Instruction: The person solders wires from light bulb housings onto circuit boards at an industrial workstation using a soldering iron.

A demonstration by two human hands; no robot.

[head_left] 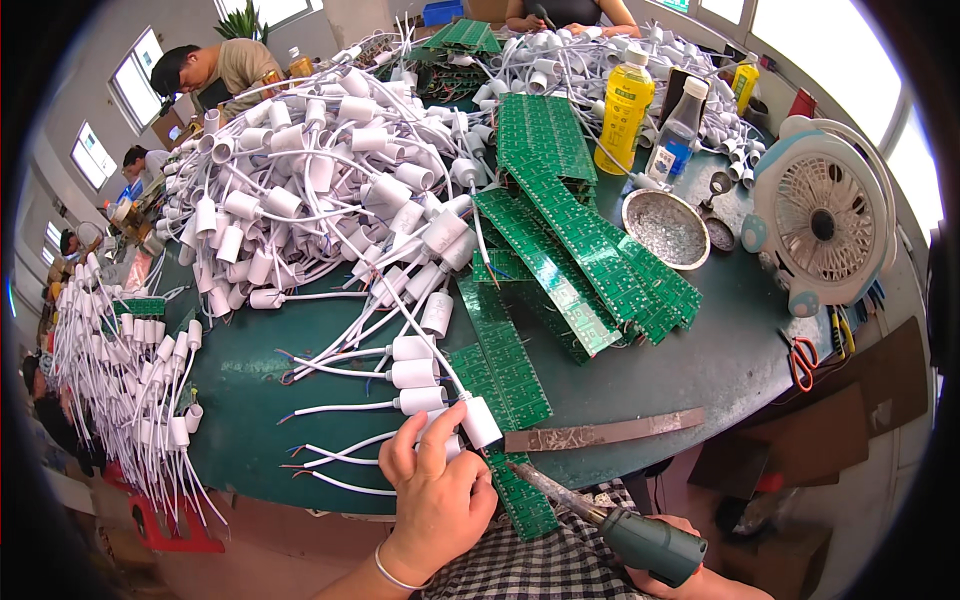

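Observation:
My left hand (438, 510) has its fingers closed around a white lamp socket (481, 422) with a white cable, at the front edge of the table. The socket sits over a narrow strip of green circuit boards (524, 497). In my right hand (712, 583) is a soldering iron (648, 543) with a dark green handle. Its metal tip points left, close to the boards and just below the socket; whether it touches them I cannot tell. Several more white sockets (414, 374) lie in a column beside my left hand, their bare-ended leads pointing left.
A big heap of white sockets (350, 165) covers the table's back left. Stacked green boards (575, 230) lie mid-table. To the right are a metal bowl (665, 228), bottles (627, 108), a fan (822, 222) and scissors (803, 362). A brown strip (610, 430) lies near the edge. Other people work behind.

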